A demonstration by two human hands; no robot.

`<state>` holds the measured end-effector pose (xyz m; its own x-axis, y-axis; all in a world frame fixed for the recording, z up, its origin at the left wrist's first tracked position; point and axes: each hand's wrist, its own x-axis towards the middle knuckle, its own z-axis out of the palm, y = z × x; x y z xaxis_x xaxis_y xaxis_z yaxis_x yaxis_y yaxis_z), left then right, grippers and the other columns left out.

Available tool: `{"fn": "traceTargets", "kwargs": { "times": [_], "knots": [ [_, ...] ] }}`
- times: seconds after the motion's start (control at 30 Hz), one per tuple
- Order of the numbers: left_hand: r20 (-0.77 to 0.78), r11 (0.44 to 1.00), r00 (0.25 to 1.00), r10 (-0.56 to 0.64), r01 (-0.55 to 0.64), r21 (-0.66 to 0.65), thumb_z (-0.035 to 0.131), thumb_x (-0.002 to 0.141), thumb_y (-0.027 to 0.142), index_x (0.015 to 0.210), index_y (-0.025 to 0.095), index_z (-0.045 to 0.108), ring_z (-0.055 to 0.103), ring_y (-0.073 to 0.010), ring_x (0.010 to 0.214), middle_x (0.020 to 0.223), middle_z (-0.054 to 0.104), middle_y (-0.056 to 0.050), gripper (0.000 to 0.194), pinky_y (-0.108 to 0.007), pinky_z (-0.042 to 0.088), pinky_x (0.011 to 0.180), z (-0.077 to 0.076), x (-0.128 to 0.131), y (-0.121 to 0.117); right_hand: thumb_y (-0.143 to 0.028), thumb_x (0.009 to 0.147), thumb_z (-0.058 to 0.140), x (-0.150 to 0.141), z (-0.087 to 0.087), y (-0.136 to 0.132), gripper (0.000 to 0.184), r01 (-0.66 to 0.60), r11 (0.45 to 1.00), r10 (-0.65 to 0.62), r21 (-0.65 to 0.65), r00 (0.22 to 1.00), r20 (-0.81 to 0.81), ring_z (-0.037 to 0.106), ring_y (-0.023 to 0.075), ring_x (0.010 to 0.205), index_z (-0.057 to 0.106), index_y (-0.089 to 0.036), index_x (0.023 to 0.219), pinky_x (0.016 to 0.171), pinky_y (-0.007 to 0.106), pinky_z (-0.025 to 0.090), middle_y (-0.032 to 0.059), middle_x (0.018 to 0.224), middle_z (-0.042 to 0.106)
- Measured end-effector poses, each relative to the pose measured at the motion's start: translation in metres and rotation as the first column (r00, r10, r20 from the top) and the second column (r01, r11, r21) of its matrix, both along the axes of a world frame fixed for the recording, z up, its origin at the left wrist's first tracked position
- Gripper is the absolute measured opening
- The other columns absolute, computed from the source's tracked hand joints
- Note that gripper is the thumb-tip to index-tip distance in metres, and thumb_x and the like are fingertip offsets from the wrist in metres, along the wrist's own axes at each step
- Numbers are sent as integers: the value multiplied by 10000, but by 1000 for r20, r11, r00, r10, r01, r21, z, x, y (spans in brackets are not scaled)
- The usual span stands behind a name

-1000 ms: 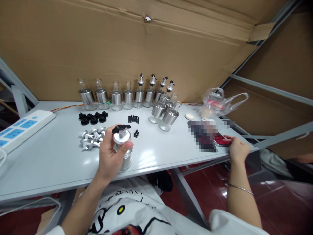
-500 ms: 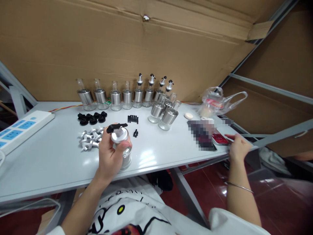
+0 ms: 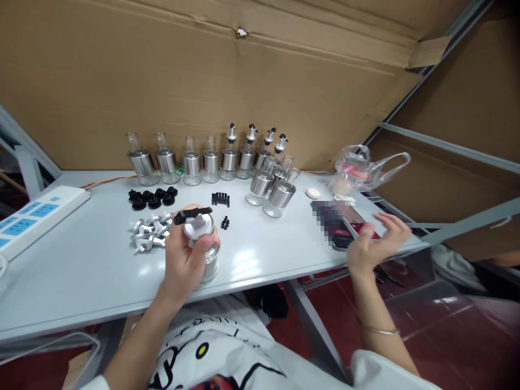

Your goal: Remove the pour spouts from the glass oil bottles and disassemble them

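My left hand is wrapped round a glass oil bottle near the table's front edge. A silver pour spout with a black lever tops this bottle, which stands roughly upright. My right hand hangs over the right end of the table with its fingers apart. Beside it lies a phone with a partly red screen, some of it pixelated. A thin silvery edge slants just left of the thumb; I cannot tell what it belongs to.
Several bottles line the cardboard wall, some with spouts. Black stoppers, silver spout parts and small black pieces lie on the table. A power strip is at left, a plastic bag at right.
My right hand has moved left from the phone's right side, its fingers spreading. The phone area looks shifted. My left hand keeps the bottle, its black lever turned slightly.
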<state>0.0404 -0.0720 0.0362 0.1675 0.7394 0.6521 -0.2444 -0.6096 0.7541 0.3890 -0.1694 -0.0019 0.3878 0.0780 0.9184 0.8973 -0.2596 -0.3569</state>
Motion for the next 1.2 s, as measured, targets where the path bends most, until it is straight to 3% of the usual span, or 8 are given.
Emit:
{"fn": "traceTargets", "kwargs": {
  "times": [0.1,0.23,0.37,0.6,0.8,0.93,1.1,1.2],
  "knots": [
    [-7,999,1000,-2,2,-51,558,864,510,1036,215,494,554,-114,554,636,562,37,347,-247,462,541,-3,-1,0,-285,879,439,-73,24,15,198,-394,901,424,-182,889,172,581,285,1008,551,-228,1032,891,486,458,110,994,603],
    [-50,997,999,-19,16,-73,465,900,545,914,207,501,550,-121,570,636,560,21,340,-248,445,543,-2,-2,-1,-287,929,422,-139,62,46,315,-721,562,826,-405,463,321,604,240,931,474,-268,1239,805,414,494,84,999,622],
    [-171,999,985,26,-32,-30,337,928,584,841,189,497,537,-121,567,638,567,1,435,-258,435,558,6,-4,-2,-395,992,305,-166,85,88,407,-773,345,920,-532,167,354,606,233,996,397,-232,1353,823,396,497,108,1088,622],
    [-207,998,976,65,-58,39,325,927,593,835,183,511,540,-105,496,580,583,14,460,-224,427,500,13,-6,-2,-605,945,301,-190,106,117,594,-812,-47,999,-582,-23,-49,524,219,1183,422,-190,1354,977,413,456,125,1273,564],
    [-182,992,976,123,-121,24,508,863,570,964,170,565,571,-122,513,608,624,6,417,-229,451,506,6,-7,0,-476,959,403,-210,106,104,373,-877,-405,809,-258,-212,-548,629,192,962,485,-213,1210,765,339,549,81,1054,642],
    [-228,982,955,191,-187,40,662,814,312,1161,200,508,629,-125,657,758,657,6,396,-237,522,650,-1,-5,-4,-364,980,295,-211,113,99,272,-940,-333,829,-76,-253,-499,617,177,831,430,-202,1152,718,343,528,62,880,620],
    [-182,929,928,324,-276,248,692,773,199,1421,253,205,564,-236,1182,1286,536,-136,812,-384,486,981,-27,-1,-9,-408,776,673,-204,133,90,300,-880,-62,905,-471,149,-398,548,131,661,530,-189,924,603,258,443,17,814,598],
    [-208,932,925,318,-264,250,672,788,183,1458,268,97,400,-271,1350,1446,362,-174,887,-425,421,1066,-45,-2,-13,-421,703,760,-205,134,90,361,-740,-73,845,-668,310,-436,568,130,660,599,-168,905,600,240,416,18,794,638]
  ]
}}
